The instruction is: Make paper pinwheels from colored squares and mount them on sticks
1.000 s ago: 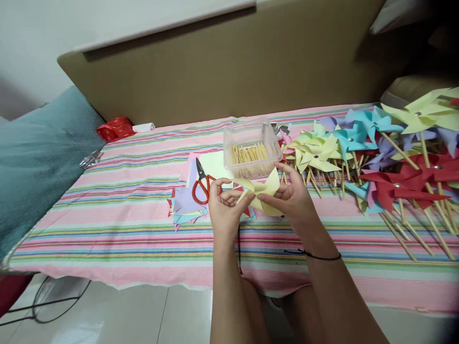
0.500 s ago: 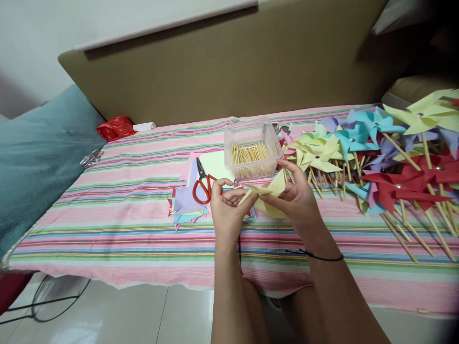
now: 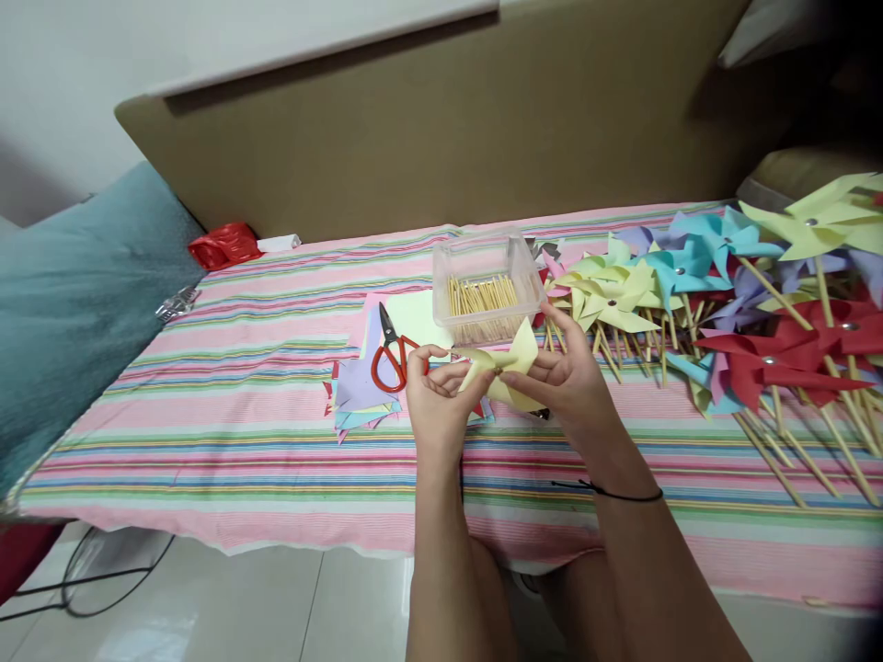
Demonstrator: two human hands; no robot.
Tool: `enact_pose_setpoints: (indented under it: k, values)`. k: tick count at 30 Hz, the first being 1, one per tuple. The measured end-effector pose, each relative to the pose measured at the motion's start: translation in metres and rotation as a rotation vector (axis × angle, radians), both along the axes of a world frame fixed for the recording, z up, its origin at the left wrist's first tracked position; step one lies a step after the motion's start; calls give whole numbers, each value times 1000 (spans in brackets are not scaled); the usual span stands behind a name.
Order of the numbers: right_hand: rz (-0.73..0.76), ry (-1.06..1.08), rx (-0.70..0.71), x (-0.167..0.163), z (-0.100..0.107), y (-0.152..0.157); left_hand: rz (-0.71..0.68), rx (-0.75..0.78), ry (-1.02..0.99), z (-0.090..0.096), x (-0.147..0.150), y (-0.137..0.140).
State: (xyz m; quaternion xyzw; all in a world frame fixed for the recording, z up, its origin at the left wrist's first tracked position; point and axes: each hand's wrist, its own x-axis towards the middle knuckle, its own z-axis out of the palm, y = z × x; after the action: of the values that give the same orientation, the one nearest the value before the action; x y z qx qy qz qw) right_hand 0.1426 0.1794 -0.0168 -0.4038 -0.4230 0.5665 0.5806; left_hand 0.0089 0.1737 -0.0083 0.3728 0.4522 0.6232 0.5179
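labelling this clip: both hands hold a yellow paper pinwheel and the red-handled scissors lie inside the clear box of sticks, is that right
Not quite: the red-handled scissors are not inside the clear box; the head view shows them lying on the paper sheets to its left. The left hand and right hand do hold the yellow paper pinwheel.

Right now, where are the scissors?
In the head view, the scissors lie left of centre on paper, just left of the clear box and left hand.

Red plastic bag (image 3: 224,246) beside white item (image 3: 279,243), near teal cushion (image 3: 89,285); striped cloth (image 3: 227,405) before brown backrest (image 3: 414,147).
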Motion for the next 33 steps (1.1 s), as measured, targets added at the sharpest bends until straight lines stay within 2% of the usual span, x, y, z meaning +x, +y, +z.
enact_pose_setpoints:
  k: [8, 14, 18, 22, 25, 29, 33]
  values:
    - [-38, 35, -92, -1, -4, 2, -103, -70, -13, 1, -3, -1]
    - [-7, 38, -120, -1, -5, 2, -118, -57, -13, -1, 0, 1]
    - [16, 9, -105, -1, -5, 2, 2, -76, -29, -7, -2, 4]
    - [-76, -50, -52, 4, -5, 5, 205, -159, -123, -13, -9, 6]
    - [-156, -101, -19, 9, -4, 6, 304, -191, -229, -15, -16, 7]
    - [-208, -188, 38, 10, 0, 10, 350, -196, -327, -15, -21, 7]
    - [-230, -348, 139, 5, 10, 33, 300, -175, -374, -14, -24, 6]
